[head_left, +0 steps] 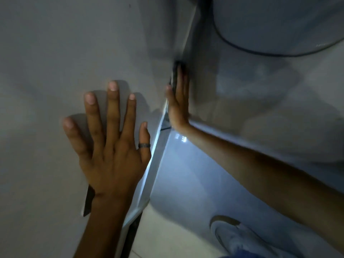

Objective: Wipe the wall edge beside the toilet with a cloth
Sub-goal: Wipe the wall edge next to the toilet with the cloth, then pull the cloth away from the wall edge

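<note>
The pale wall (55,53) fills the left half, and its bright vertical edge (149,164) runs up the middle. My left hand (111,146) lies flat on the wall with fingers spread, a dark ring on the thumb, holding nothing. My right hand (177,105) reaches in from the right and presses flat against the wall edge higher up. A thin dark sliver of cloth (175,75) shows between its fingers and the edge; most of the cloth is hidden under the hand. The white toilet (279,25) stands at the upper right, close behind my right hand.
The toilet's white body (260,108) leaves only a narrow gap beside the wall edge. Below lie pale floor tiles (167,229) and a white shoe (232,237). A dark strip (130,239) runs along the wall's base. The light is dim.
</note>
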`<move>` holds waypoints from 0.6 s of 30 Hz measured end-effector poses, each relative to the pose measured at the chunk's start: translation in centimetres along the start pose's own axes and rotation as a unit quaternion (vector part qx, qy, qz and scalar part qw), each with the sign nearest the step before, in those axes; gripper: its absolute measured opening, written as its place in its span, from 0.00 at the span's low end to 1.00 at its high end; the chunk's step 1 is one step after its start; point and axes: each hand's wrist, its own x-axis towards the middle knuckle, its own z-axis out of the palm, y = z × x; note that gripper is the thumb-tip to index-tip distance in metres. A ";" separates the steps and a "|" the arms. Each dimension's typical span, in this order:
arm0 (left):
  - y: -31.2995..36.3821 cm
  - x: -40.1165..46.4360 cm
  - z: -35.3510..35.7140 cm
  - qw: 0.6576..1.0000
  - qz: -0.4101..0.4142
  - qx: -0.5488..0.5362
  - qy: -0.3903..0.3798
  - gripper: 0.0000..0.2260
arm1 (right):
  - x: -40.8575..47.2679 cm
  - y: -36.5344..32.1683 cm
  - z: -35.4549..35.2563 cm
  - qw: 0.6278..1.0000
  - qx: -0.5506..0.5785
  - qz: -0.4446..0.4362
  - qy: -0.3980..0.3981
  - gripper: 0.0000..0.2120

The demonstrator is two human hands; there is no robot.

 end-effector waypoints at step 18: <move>-1.7 5.0 -21.8 0.885 -0.189 -0.357 -0.232 0.31 | -6.0 -36.9 -22.3 0.950 -0.216 0.041 -0.222 0.17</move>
